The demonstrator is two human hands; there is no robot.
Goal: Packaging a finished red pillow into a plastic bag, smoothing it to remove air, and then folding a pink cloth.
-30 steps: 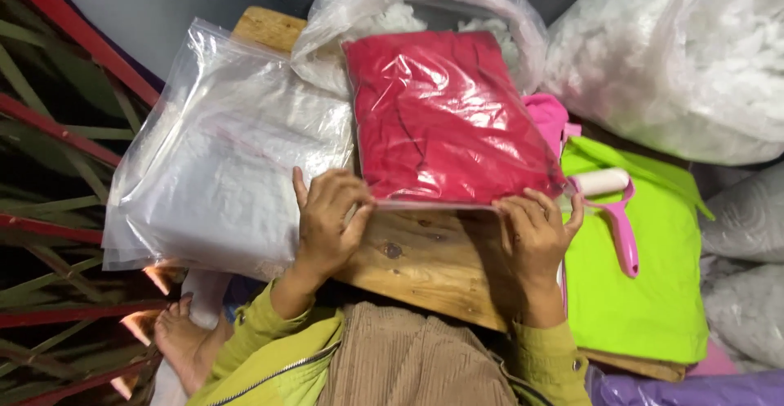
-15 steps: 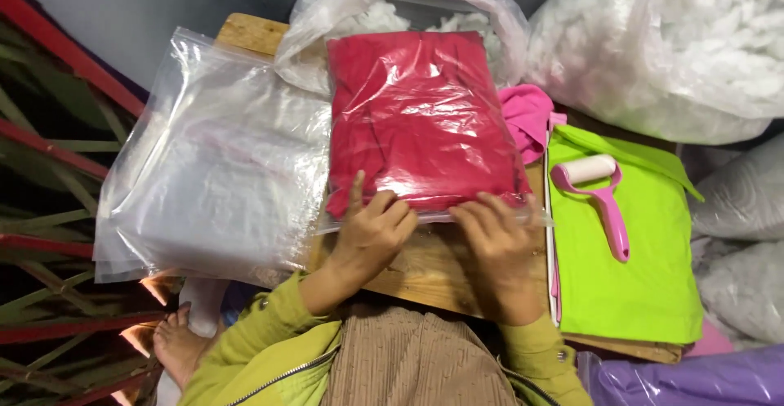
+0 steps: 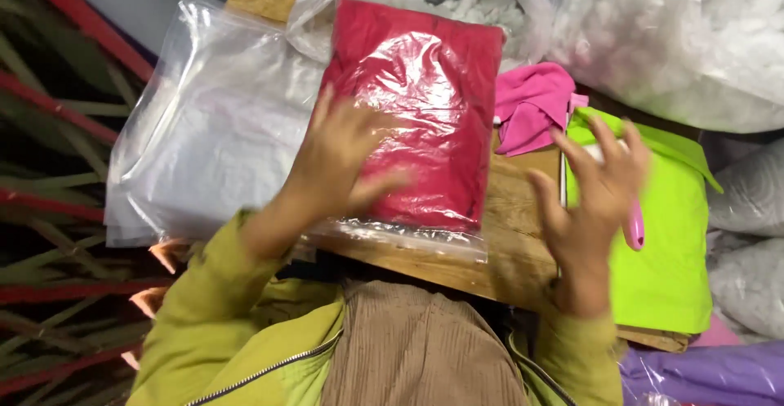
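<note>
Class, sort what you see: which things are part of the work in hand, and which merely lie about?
In hand: red garment in clear bag, left hand, right hand, wooden board.
Lying about: pink cloth, green bag, stack of clear bags, sacks of white stuffing.

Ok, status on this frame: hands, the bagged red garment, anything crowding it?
Left hand open, flat on bagged red garment. Right hand open, above lime-green cloth, holding nothing. Empty clear bags alongside; pink cloth touching bag edge.

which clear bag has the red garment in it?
The flat bag under the left hand, mid-board. The bag stack to its left looks empty; the others hold white stuffing.
</note>
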